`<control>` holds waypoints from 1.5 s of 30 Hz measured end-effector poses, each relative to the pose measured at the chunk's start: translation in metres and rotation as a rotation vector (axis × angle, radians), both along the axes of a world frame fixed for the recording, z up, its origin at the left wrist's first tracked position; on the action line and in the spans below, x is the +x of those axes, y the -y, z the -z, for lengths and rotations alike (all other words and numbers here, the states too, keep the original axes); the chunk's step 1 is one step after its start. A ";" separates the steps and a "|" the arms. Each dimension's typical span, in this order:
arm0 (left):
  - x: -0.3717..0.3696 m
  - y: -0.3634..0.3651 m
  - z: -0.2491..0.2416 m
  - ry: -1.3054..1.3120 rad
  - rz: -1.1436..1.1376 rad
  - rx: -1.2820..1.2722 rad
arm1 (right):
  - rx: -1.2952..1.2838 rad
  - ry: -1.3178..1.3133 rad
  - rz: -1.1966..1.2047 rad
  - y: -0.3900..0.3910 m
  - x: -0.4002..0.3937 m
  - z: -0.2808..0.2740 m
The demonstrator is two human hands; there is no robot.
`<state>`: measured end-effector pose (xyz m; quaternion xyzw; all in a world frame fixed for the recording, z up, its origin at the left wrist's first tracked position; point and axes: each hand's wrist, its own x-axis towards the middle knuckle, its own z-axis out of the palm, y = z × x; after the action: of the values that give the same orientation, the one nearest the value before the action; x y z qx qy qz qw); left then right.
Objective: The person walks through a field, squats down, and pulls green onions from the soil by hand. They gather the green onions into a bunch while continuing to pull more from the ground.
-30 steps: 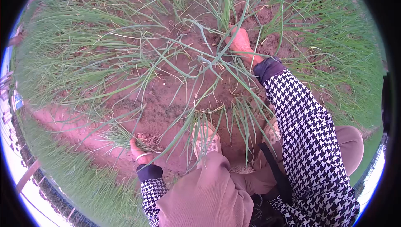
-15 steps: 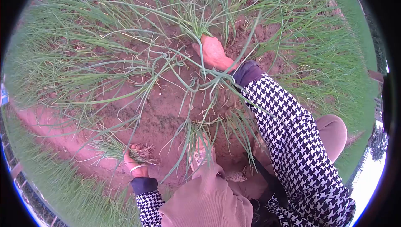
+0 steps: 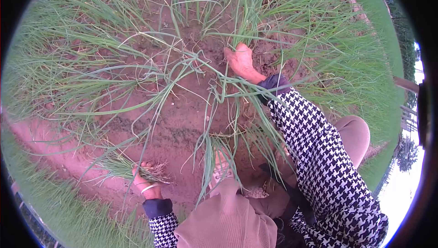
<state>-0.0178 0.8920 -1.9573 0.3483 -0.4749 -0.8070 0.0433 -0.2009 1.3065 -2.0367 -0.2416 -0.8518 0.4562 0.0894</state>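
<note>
My left hand [image 3: 145, 183], with a white band at the wrist, is closed round a bunch of thin green plants [image 3: 119, 166] whose pale roots stick out to the right. My right hand [image 3: 240, 61] reaches to the soil at upper centre, at the base of a green clump [image 3: 248, 17]. Its fingers are bent down against the stems and partly hidden, so what they grip is unclear. Long bent leaves [image 3: 182, 65] lie across the soil to the left of that hand.
Reddish soil [image 3: 173, 115] shows between rows of green plants [image 3: 82, 33]. A shoe [image 3: 222, 166] stands at lower centre beside drooping leaves [image 3: 207, 156]. My knee [image 3: 353, 138] is at the right. A pale furrow [image 3: 50, 152] runs along the lower left.
My right hand has moved slightly right and down, and the leaves around it have shifted. The clump above it stands more upright. My left hand still holds its bunch.
</note>
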 end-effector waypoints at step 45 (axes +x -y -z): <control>0.030 0.028 0.007 0.077 0.030 0.068 | 0.091 -0.239 -0.138 0.001 -0.095 -0.026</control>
<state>0.0124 0.8638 -1.9643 0.3734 -0.4537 -0.8092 0.0012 -0.2960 1.3053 -2.0107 -0.1222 -0.8695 0.4475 0.1697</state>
